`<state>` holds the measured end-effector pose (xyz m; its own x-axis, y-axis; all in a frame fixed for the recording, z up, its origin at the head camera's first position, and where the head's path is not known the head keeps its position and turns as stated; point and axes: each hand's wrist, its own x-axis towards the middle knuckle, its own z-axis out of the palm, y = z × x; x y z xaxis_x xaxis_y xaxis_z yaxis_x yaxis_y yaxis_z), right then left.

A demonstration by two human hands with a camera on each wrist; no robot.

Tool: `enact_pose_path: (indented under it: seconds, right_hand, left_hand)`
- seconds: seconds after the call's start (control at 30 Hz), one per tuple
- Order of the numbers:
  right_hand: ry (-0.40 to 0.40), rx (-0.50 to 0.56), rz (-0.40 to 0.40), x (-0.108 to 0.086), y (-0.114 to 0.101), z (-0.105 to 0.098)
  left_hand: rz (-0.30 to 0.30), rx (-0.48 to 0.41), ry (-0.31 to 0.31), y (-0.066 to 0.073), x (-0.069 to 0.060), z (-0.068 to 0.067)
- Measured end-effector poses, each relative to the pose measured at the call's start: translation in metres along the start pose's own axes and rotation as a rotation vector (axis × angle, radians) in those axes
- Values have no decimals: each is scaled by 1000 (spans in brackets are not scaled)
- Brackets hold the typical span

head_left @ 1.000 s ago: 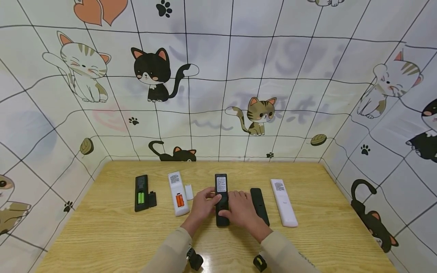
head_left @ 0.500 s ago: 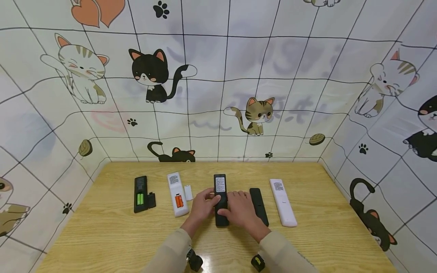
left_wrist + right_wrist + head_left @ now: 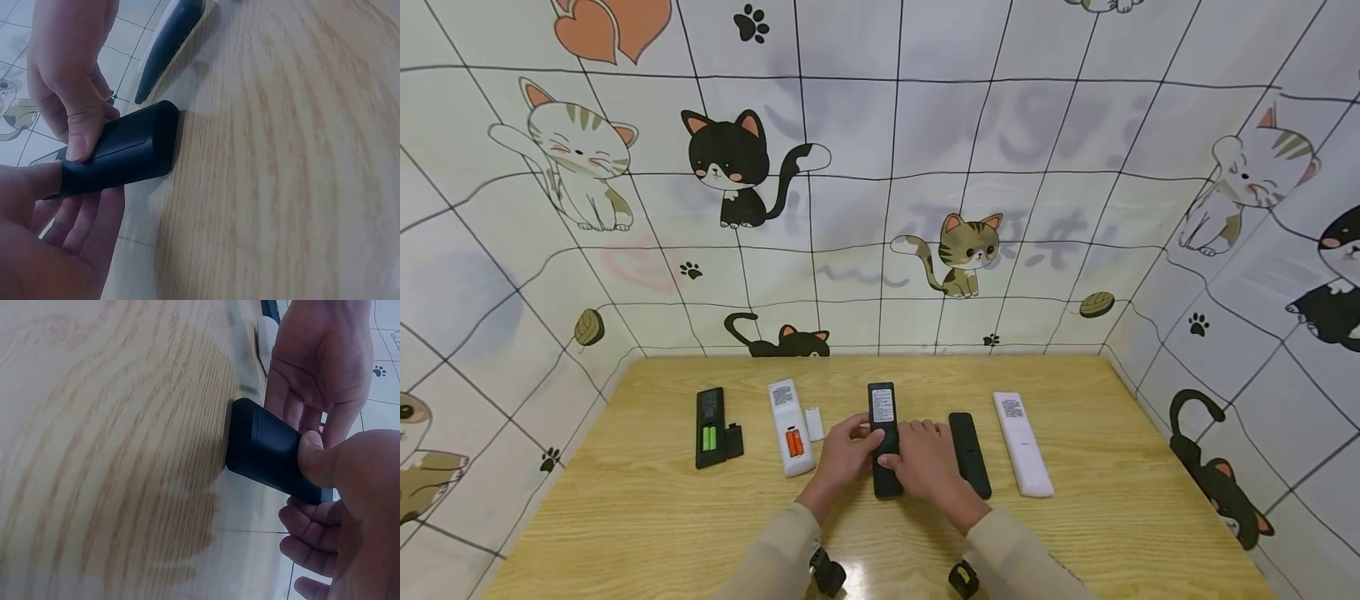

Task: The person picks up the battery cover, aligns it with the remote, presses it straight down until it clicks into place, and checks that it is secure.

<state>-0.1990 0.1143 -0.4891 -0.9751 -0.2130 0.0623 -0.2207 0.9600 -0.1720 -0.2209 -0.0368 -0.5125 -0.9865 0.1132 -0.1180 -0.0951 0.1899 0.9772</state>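
Note:
A black remote control [image 3: 882, 406] lies back side up between my hands, its white label at the far end. My left hand [image 3: 847, 450] grips its left side, with the thumb on the back and the fingers along the edge. From the right, my right hand [image 3: 931, 461] holds it too, its thumb pressing on the battery cover [image 3: 278, 447]. In the left wrist view, the cover's outline shows on the remote's near half and looks closed. Just right of my right hand lies a second black remote [image 3: 970, 454], face down and partly hidden by the wrist.
On the left lie a black remote [image 3: 709, 408] with green batteries, its cover [image 3: 733, 440] beside it, and a white remote [image 3: 785, 408] with orange batteries and a loose white cover [image 3: 814, 423]. Another white remote [image 3: 1022, 446] lies right. A cat-print cloth [image 3: 857, 208] surrounds the wooden table [image 3: 662, 533].
My right thumb has shifted slightly up the remote's back, away from me. Both hands keep their hold, and the other remotes stay in place.

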Motion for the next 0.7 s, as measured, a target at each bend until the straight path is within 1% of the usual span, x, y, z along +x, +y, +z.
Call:
enact_pose_path:
  seconds: [0.2, 0.4, 0.57, 0.7]
  right_hand:
    - [2, 10, -32, -2, 3, -3]
    - [2, 4, -71, -2, 7, -4]
    - [4, 5, -82, -3, 9, -6]
    - [19, 11, -85, -4, 10, -7]
  left_hand:
    - [3, -8, 3, -1, 0, 1]
    - [5, -20, -10, 0, -1, 0]
    - [-24, -36, -12, 4, -3, 1]
    - [-31, -43, -15, 6, -4, 1]
